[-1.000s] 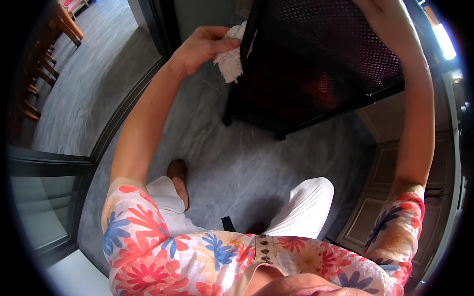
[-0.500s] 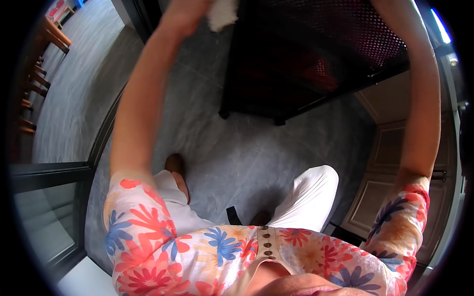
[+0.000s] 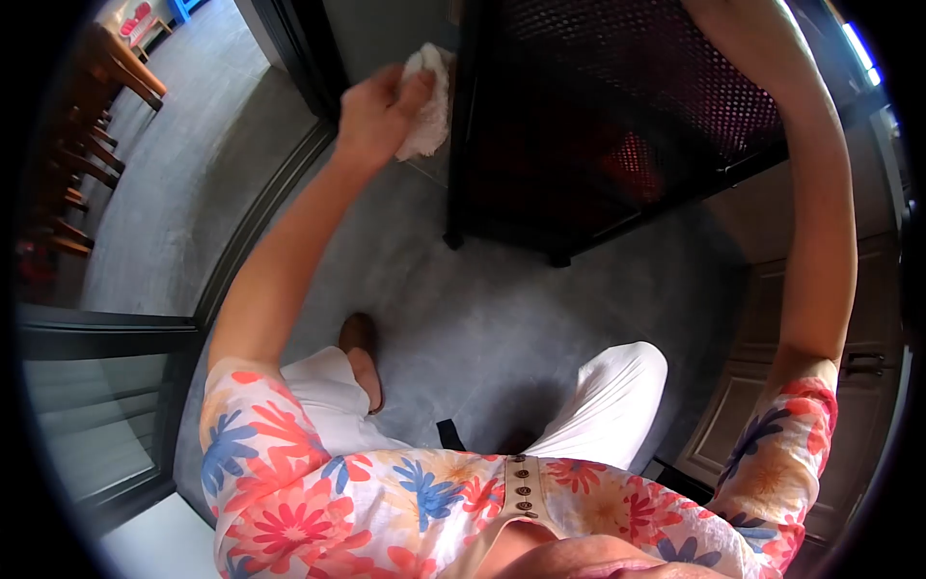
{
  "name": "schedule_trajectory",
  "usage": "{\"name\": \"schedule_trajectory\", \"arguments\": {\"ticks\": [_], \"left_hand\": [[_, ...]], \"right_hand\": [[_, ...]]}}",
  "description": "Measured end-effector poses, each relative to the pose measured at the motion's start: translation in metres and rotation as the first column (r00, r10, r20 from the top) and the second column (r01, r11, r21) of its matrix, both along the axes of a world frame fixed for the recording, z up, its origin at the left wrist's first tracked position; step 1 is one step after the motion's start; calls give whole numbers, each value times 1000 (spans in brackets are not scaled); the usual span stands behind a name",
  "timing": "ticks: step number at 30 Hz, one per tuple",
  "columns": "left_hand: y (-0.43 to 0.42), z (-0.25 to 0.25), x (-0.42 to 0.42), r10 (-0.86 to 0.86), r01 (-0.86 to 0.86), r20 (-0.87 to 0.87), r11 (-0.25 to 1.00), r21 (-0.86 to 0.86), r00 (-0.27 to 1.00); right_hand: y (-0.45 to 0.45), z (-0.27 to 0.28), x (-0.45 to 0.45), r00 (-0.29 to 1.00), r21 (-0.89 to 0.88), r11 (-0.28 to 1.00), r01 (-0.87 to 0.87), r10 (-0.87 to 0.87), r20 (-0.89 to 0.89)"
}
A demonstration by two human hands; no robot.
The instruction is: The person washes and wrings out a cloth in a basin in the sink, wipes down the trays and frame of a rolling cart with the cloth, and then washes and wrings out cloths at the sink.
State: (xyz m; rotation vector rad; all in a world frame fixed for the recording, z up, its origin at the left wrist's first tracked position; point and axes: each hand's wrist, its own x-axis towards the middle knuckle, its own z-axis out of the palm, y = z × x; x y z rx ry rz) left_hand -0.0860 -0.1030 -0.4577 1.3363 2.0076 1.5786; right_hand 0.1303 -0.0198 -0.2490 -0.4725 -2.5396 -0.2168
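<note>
My left hand [image 3: 379, 116] is closed on a white fluffy cloth [image 3: 427, 106], just left of the black frame of a dark rack [image 3: 579, 164] with perforated mesh panels. A narrow gap seems to separate the cloth from the rack's edge. My right arm reaches up along the rack's right side. Only the wrist end of my right hand [image 3: 738, 24] shows at the top edge, over the mesh, and its fingers are out of view.
Grey floor [image 3: 453, 318] lies under the rack and around my feet. A dark door frame [image 3: 260, 203] runs along the left, with wooden chair legs [image 3: 130, 72] beyond it. Wooden cabinets [image 3: 743, 386] stand on the right.
My left hand with the cloth rose out of view, then came back down, now slightly left of the rack's edge. My right arm stays at the rack's right side.
</note>
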Motion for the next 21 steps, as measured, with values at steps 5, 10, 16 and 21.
{"name": "schedule_trajectory", "arguments": {"ticks": [5,10,16,21], "left_hand": [[-29,74,43,284,109,-709,884,454,646],[23,50,83,460,-23,-602,806,591,652],[13,-24,99,262,-77,-605,946,314,752],[-8,42,92,439,-60,-502,794,605,746]], "right_hand": [[29,-8,4,923,217,914,-343,371,-102],[44,-5,-2,888,365,841,-399,454,-74],[8,9,-10,990,1,991,-134,133,49],[16,5,-15,981,-17,981,-195,195,-21]]}}
